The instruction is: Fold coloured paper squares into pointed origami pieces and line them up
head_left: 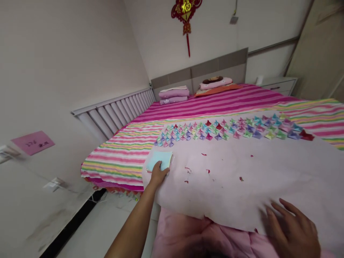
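A stack of pale-blue square paper (161, 156) is covered at its near right corner by the left hand (159, 175), on a white sheet (215, 200) spread over a striped bedspread (113, 154). The stack is set close to the sheet's left edge; whether it is pinched or merely pressed by the fingers cannot be told. The right hand (297, 227) is seen at the near right, its fingers loosely spread and nothing held. Between the two hands a broad stretch of sheet is left open, dotted only with small red scraps (241, 178). The far side is lined with rows of folded paper shapes (256, 134) in many colours. The sheet's uneven near edge is met by pink fabric (172, 229).

On the left wall, a pink card (33, 142) is marked by hand with what appears to be "276"; the characters beside it cannot be read. A gold 福 is displayed on the red wall hanging (186, 10), whose top is cut off. The right hand's fingertips are blurred, and a dark shape (209, 247) at the bottom is hard to make out.
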`<state>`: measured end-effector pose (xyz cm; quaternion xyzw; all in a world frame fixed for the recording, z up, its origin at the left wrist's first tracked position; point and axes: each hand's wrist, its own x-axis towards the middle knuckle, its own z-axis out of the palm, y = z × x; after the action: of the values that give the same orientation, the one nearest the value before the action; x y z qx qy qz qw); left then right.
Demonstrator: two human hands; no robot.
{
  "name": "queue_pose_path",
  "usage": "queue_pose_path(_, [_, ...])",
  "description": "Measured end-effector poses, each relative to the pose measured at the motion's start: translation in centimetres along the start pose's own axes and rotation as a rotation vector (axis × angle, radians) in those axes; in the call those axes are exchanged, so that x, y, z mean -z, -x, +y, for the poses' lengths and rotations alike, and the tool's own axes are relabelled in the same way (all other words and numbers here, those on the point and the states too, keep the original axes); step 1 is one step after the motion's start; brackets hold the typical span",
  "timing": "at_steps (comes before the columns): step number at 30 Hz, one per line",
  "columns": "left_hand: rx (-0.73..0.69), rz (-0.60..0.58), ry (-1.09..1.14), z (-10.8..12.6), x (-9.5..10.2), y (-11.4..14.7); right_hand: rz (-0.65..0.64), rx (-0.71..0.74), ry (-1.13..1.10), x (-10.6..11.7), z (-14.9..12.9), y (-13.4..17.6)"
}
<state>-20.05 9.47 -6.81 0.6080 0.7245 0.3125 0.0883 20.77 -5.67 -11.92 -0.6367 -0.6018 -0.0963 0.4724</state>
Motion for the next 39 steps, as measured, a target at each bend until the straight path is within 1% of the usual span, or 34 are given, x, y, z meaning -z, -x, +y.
queue_pose_path(4, [0.023, -0.01, 0.038, -0.3, 0.2, 0.1, -0.018, -0.013, -0.017, 0.0, -0.1, -0.2])
queue_pose_path(8, [0.04, -0.011, 0.082, 0.1, 0.0, 0.4, -0.008, -0.005, 0.001, -0.3, -0.1, -0.1])
queue_pose_path(13, [0.073, 0.023, 0.166, 0.3, 0.6, 0.3, -0.043, 0.022, 0.014, -0.4, 0.1, 0.1])
queue_pose_path(17, [0.125, 0.068, 0.289, 0.3, 2.5, -0.1, -0.051, 0.01, 0.022, -0.3, 0.1, 0.2])
queue_pose_path(20, [0.17, 0.157, 0.423, 0.9, 4.7, -0.3, -0.048, 0.007, 0.026, -0.4, 0.0, 0.2])
queue_pose_path(23, [0.194, 0.276, 0.602, 2.2, 7.0, -0.2, -0.015, 0.019, 0.015, -0.5, -0.1, 0.1])
queue_pose_path(25, [0.21, 0.3, 0.749, 3.6, 8.1, 0.1, 0.002, 0.025, 0.005, -0.6, 0.0, 0.0])
queue_pose_path(26, [0.218, 0.293, 0.829, 4.4, 8.5, 0.3, 0.007, 0.023, -0.001, -0.7, 0.1, 0.0])
queue_pose_path(29, [0.239, 0.182, 1.028, 6.8, 8.6, 1.6, -0.026, 0.002, -0.045, -0.8, 0.3, 0.0])
queue_pose_path(32, [0.271, 0.013, 1.151, 9.2, 7.7, 3.6, -0.09, -0.035, -0.185, -0.7, -0.5, -0.1])
queue_pose_path(33, [0.291, -0.051, 1.192, 9.9, 7.2, 4.3, -0.143, -0.067, -0.26, -0.5, -1.1, -0.2])
queue_pose_path(34, [0.349, -0.145, 1.274, 10.7, 6.7, 5.0, -0.189, -0.123, -0.341, -0.2, -2.0, -0.4])
queue_pose_path(35, [0.364, -0.198, 1.299, 11.4, 6.2, 5.7, -0.256, -0.174, -0.419, 0.1, -3.0, -0.7])
queue_pose_path(37, [0.371, -0.286, 1.326, 12.8, 5.1, 7.0, -0.407, -0.286, -0.588, 0.6, -5.2, -1.5])
queue_pose_path(38, [0.371, -0.343, 1.324, 13.5, 4.6, 7.6, -0.443, -0.348, -0.675, 0.8, -6.2, -2.0])
queue_pose_path(39, [0.364, -0.395, 1.312, 14.1, 4.0, 8.2, -0.508, -0.421, -0.778, 1.0, -7.1, -2.4])
